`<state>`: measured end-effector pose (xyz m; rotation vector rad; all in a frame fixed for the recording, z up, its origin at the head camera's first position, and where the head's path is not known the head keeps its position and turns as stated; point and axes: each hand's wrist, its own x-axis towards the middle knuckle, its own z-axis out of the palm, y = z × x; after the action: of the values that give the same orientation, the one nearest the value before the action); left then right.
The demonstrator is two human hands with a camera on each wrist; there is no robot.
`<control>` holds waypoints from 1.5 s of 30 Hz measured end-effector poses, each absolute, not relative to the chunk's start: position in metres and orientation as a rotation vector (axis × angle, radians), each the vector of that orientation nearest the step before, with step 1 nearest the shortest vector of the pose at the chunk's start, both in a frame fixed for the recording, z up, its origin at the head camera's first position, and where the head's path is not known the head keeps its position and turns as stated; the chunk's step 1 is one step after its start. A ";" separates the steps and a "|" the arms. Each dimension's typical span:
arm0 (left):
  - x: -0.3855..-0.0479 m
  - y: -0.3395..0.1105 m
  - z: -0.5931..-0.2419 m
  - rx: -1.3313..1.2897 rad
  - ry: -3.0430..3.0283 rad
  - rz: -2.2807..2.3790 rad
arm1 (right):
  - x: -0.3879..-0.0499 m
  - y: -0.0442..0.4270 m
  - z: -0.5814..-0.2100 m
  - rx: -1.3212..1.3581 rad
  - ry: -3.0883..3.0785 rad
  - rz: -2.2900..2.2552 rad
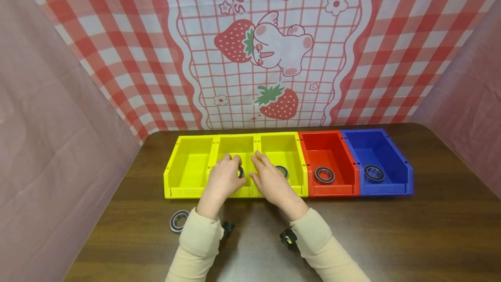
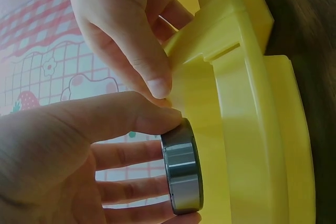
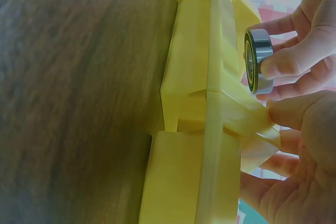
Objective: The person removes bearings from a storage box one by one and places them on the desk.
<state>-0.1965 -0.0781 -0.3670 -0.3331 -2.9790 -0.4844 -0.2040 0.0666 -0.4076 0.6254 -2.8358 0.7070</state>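
Note:
My left hand (image 1: 223, 179) pinches a ball bearing (image 2: 182, 167) between thumb and fingers, over the second yellow bin (image 1: 236, 143) from the left. Its shiny outer ring and dark seal show in the right wrist view, where the bearing (image 3: 258, 61) is tilted on edge. Close beside it, my right hand (image 1: 272, 182) is at the wall between the second and third yellow bins, fingers loosely bent, with nothing seen in its grasp. Another bearing (image 1: 284, 170) lies in the third yellow bin (image 1: 279, 142), partly hidden by that hand.
A red bin (image 1: 324, 145) and a blue bin (image 1: 364, 142) continue the row on the right, holding a bearing (image 1: 325, 175) and a bearing (image 1: 374, 173). One more bearing (image 1: 179, 221) lies on the wooden table (image 1: 129, 229) by my left sleeve. A leftmost yellow bin (image 1: 192, 160) stands beside.

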 end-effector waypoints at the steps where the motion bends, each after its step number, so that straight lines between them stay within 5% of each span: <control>1: -0.196 -0.078 -0.367 -0.338 -2.979 -0.485 | -0.204 0.067 -0.407 0.626 -2.836 0.706; 45: -0.163 -0.091 -0.359 -0.560 -2.996 -0.423 | -0.203 0.066 -0.408 0.617 -2.834 0.747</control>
<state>-0.1626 -0.0909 -0.3587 -0.5603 -2.9959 -0.4227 -0.2033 0.0663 -0.4079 0.6173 -2.8344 0.7472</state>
